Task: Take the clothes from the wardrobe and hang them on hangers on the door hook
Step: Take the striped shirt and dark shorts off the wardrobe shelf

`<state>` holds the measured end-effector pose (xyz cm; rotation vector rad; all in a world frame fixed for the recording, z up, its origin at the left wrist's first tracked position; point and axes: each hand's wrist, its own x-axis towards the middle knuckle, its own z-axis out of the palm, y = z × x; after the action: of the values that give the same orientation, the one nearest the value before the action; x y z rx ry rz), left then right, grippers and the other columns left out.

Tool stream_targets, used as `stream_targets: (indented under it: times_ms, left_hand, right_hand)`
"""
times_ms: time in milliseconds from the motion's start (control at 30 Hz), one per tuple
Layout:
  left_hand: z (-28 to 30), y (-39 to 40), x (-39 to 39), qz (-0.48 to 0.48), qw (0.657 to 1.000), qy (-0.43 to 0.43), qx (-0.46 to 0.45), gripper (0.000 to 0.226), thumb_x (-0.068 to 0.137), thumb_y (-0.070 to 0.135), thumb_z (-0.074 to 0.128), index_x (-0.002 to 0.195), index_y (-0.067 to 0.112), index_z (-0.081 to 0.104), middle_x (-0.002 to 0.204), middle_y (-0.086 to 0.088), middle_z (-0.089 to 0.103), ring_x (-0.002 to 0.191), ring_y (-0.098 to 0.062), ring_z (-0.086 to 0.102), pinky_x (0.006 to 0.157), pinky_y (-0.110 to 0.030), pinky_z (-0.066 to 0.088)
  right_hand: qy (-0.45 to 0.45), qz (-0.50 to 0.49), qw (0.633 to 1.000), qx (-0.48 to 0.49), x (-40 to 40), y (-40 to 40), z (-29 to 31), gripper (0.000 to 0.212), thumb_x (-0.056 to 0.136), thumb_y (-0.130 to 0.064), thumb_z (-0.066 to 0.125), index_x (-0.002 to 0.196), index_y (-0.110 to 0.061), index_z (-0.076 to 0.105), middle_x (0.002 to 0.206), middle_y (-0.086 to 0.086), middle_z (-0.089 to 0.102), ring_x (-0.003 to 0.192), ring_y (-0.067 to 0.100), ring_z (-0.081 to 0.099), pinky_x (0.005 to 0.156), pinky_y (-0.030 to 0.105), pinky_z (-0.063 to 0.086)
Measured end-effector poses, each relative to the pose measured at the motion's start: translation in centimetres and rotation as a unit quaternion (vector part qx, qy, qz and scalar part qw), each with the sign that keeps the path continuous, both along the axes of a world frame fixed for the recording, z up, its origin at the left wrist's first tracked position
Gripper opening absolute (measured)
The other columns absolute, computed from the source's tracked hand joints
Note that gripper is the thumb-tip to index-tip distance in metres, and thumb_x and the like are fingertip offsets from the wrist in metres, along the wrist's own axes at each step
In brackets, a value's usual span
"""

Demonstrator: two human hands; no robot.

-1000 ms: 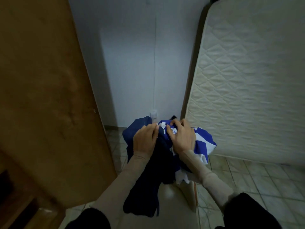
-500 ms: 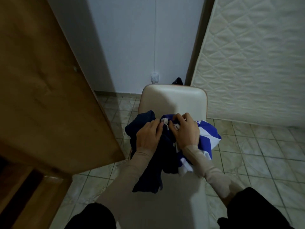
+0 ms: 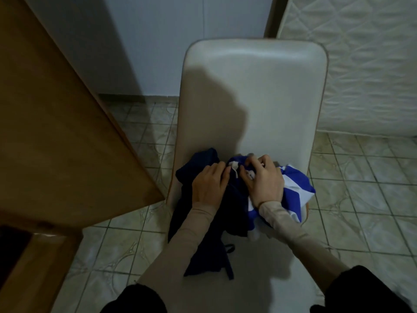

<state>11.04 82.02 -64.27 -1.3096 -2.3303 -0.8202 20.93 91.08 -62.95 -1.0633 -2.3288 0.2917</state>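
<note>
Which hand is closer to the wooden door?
Left. The left hand grips clothes on the side toward the wooden door; the right hand lies farther away.

A bedroom in a home. A quilted mattress point(image 3: 361, 64) leans upright against the wall, beside a padded chair point(image 3: 252, 91). A wooden wardrobe door point(image 3: 56, 132) stands over tiled floor point(image 3: 361, 177).

A navy garment point(image 3: 203, 240) and a blue-and-white striped one point(image 3: 295, 188) are lying on a cream chair point(image 3: 255, 98); pale patterned floor tiles point(image 3: 361, 199), brown wooden door point(image 3: 56, 132), beige sleeves point(image 3: 293, 233).
</note>
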Motion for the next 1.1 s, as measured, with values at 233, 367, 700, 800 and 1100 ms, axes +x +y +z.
stream_targets:
  times_ms: [233,367,700,800,1100]
  left_hand:
    - [-7.2,-0.8,0.5,-0.023,0.994,-0.06,-0.09,0.052,0.1,0.038,0.018,0.076,0.011,0.055,0.069,-0.006,0.056,0.063,-0.023,0.053,0.06,-0.028,0.029]
    - [-7.9,-1.8,1.0,-0.049,0.98,-0.095,-0.165,0.048,0.093,0.033,0.021,0.091,0.011,0.063,0.093,-0.008,0.063,0.083,-0.028,0.059,0.071,-0.035,0.042]
    - [-5.7,-3.6,2.2,0.012,0.915,-0.203,-0.349,0.05,0.1,0.041,0.012,0.148,0.029,0.003,0.157,-0.002,-0.012,0.144,-0.02,-0.014,0.115,-0.049,-0.002]
    - [-6.4,-4.6,2.3,-0.004,0.89,-0.228,-0.396,0.05,0.101,0.035,0.015,0.148,0.028,-0.002,0.156,-0.001,-0.016,0.144,-0.02,-0.017,0.116,-0.049,0.004]
    - [-1.8,-7.0,2.0,0.005,0.87,-0.23,-0.436,0.05,0.102,0.031,0.015,0.148,0.026,-0.005,0.157,-0.001,-0.013,0.144,-0.019,-0.015,0.116,-0.05,0.0]
  right_hand:
    - [-0.096,0.014,0.995,-0.039,0.9,-0.1,-6.7,0.026,0.084,-0.032,0.058,0.102,-0.012,0.06,0.092,0.015,0.057,0.082,0.034,0.057,0.075,0.041,0.043]
    - [-0.279,0.001,0.941,-0.191,1.9,-0.6,-7.6,0.05,0.088,-0.029,0.052,0.135,-0.019,0.037,0.137,0.015,0.038,0.124,0.034,0.034,0.102,0.047,0.029]
    - [-0.178,0.138,0.937,-0.267,1.9,-2.1,-5.7,0.048,0.097,-0.035,0.037,0.144,-0.026,0.028,0.154,0.003,0.023,0.139,0.024,0.026,0.111,0.045,0.028]
    - [-0.299,0.207,0.893,-0.263,2.4,-3.6,-6.7,0.05,0.097,-0.034,0.037,0.145,-0.028,0.023,0.157,0.001,0.011,0.142,0.021,0.018,0.113,0.044,0.022]
    - [-0.364,0.204,0.872,-0.255,3.1,-4.2,-1.9,0.054,0.097,-0.028,0.038,0.147,-0.028,0.016,0.157,0.001,0.007,0.144,0.02,0.012,0.113,0.045,0.017]
